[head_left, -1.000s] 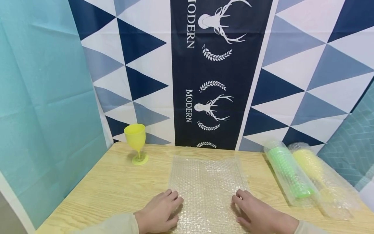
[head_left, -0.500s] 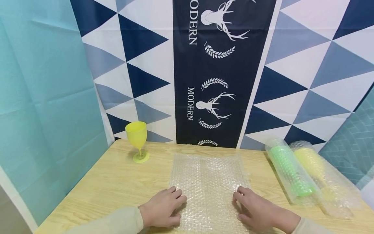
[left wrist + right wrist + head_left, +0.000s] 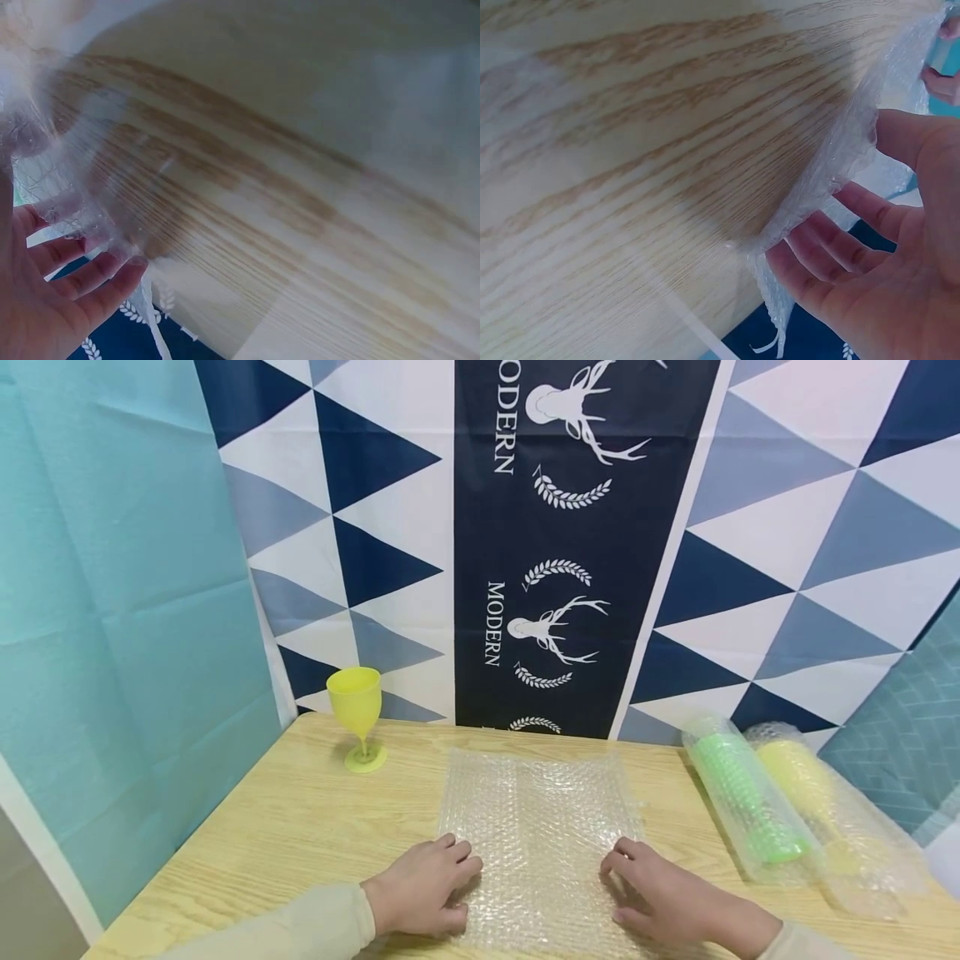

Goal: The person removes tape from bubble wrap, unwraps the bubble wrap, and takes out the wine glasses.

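Note:
A sheet of clear bubble wrap lies spread on the wooden table. My left hand rests on its left side, fingers loosely bent and fingertips on the plastic. On the opposite side, my right hand touches the sheet with relaxed fingers. The right wrist view shows the spread fingers against the edge of the wrap; the left wrist view shows fingertips at its other edge. Beyond the left hand, a yellow goblet stands upright near the table's back edge.
At the right lie two bubble-wrapped bundles, one with a green item inside and one with a yellow item. A patterned cloth hangs behind the table, and a teal cloth hangs at the left.
The head view has shifted slightly, so the scene sits a little higher and further right. My left hand has edged slightly inward over the wrap; the right hand stays nearly in place.

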A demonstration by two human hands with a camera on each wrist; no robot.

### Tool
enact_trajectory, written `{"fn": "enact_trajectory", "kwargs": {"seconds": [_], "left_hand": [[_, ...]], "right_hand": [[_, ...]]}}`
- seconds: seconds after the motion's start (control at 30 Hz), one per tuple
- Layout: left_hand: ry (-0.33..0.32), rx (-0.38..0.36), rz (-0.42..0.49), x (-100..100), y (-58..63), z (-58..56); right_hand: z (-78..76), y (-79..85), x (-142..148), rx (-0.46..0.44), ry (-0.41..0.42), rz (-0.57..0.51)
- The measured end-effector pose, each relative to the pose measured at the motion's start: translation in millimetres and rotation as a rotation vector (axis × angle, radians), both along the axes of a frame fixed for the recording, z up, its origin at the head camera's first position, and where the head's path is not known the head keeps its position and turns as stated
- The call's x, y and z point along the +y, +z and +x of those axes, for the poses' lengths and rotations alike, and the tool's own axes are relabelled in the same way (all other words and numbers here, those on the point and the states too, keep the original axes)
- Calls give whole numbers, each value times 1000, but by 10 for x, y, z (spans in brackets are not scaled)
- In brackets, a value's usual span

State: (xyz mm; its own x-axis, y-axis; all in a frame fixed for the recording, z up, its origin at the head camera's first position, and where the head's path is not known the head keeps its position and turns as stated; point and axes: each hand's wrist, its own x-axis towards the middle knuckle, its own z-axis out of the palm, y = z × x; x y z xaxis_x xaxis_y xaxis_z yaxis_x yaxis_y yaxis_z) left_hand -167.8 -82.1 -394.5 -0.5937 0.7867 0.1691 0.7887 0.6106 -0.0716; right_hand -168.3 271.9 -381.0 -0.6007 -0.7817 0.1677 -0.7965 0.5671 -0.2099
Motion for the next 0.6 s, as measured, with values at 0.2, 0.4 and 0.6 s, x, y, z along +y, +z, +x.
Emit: {"fn": "enact_trajectory", "kwargs": {"seconds": [0.2, 0.4, 0.6], "left_hand": [[7, -21, -13, -3, 10, 1], [5, -32, -1, -8, 13, 14], [7, -38, 7, -13, 21, 17]], "right_hand": [[3, 12, -2, -16, 4, 5], [21, 24, 0, -49, -16, 14], [39, 44, -8, -65, -52, 29]]}}
